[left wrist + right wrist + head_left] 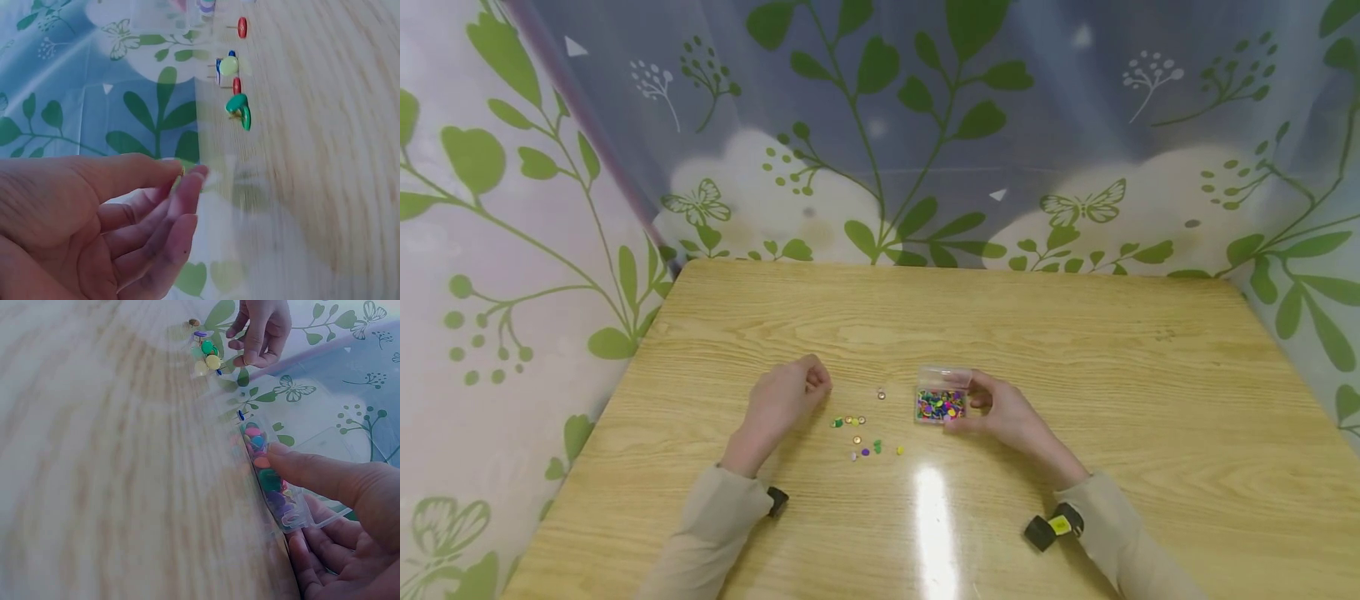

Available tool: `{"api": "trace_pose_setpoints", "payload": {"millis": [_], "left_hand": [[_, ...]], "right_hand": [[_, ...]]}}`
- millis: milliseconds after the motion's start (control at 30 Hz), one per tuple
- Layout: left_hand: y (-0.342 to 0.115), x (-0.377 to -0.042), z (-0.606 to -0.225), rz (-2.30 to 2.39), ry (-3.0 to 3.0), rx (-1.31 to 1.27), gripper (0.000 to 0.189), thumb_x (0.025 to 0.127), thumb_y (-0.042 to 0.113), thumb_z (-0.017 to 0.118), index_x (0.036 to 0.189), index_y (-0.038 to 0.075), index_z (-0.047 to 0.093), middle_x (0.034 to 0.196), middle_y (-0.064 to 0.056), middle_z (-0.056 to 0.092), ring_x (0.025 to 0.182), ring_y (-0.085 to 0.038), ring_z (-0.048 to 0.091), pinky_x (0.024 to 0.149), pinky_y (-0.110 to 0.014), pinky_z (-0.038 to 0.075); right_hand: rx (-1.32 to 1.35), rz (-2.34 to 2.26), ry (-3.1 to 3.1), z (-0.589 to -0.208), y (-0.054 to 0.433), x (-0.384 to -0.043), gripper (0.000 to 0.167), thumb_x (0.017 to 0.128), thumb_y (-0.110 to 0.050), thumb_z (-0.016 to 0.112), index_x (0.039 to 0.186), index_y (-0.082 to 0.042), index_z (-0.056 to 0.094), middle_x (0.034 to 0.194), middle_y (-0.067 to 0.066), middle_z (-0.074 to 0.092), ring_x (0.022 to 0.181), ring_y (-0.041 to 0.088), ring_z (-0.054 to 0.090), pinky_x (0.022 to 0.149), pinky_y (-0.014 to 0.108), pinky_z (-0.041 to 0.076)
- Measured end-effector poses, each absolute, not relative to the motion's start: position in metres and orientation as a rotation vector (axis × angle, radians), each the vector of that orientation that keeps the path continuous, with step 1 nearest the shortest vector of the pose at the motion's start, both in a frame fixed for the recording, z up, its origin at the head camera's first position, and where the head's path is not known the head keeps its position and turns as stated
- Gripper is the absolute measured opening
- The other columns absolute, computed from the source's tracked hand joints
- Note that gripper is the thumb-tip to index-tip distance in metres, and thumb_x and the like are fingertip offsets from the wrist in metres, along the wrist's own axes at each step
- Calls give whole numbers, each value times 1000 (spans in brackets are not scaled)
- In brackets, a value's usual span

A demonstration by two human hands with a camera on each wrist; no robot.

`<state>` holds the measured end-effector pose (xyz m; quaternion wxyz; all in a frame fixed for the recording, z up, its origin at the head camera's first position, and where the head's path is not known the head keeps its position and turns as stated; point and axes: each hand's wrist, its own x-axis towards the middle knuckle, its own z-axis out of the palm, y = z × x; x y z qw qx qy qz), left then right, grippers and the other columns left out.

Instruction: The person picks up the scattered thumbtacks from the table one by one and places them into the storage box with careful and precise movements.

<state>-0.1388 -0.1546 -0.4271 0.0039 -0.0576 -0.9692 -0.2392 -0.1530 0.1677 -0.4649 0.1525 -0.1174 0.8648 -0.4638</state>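
Observation:
My right hand (1009, 418) grips the side of a small clear plastic box (299, 515), its lid (945, 377) standing up at the back. Colourful thumbtacks (942, 406) fill the box. To the left, my left hand (784, 402) is held near the loose thumbtacks, thumb and fingertips together. In the left wrist view a small yellowish thumbtack (180, 177) shows between them, mostly hidden. Loose tacks lie scattered between the hands, among them a green one (877, 447), a purple one (866, 452) and a yellow one (900, 450).
The wooden table (1075, 333) reaches to a leaf-patterned curtain (880, 125) at the back and left. A black wrist strap (1054, 527) sits on the right arm, another black piece (777, 501) on the left. Some loose tacks have their pins exposed.

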Motion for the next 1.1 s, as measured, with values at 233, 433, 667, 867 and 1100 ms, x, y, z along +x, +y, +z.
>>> {"api": "trace_pose_setpoints", "payload": {"millis": [233, 433, 667, 867, 1100], "left_hand": [[-140, -139, -420, -839, -3005, -240, 13, 87, 21, 81, 90, 15, 71, 88, 1, 75, 79, -17, 72, 69, -34, 57], [-121, -140, -413, -850, -2987, -354, 8, 87, 24, 80, 89, 18, 75, 86, 5, 75, 75, -13, 70, 70, -30, 56], [-95, -143, -408, -859, -2947, -508, 7, 88, 26, 79, 86, 20, 77, 81, 7, 74, 71, -10, 68, 63, -24, 53], [-75, -145, -410, -874, -2947, -623, 7, 89, 28, 78, 87, 21, 77, 81, 9, 73, 71, -7, 66, 63, -22, 51], [-57, -143, -411, -912, -2940, -698, 10, 91, 30, 76, 91, 21, 79, 82, 9, 74, 71, -6, 67, 63, -19, 50]], "right_hand": [[-338, -1340, 2479, -466, 168, -153, 73, 74, -24, 92, 139, -14, 60, 125, 14, 64, 99, 24, 58, 82, 33, 48], [-339, -1323, 2490, -467, 168, -153, 75, 73, -26, 92, 139, -14, 60, 125, 15, 63, 100, 24, 57, 83, 33, 48], [-321, -1315, 2491, -466, 168, -154, 73, 74, -28, 92, 138, -14, 60, 129, 16, 62, 105, 27, 58, 88, 37, 50], [-348, -1302, 2495, -466, 169, -154, 70, 76, -29, 90, 138, -15, 60, 129, 17, 62, 109, 30, 60, 91, 45, 52], [-327, -1312, 2475, -466, 169, -153, 70, 76, -30, 90, 139, -18, 60, 133, 15, 61, 113, 31, 59, 96, 48, 51]]}}
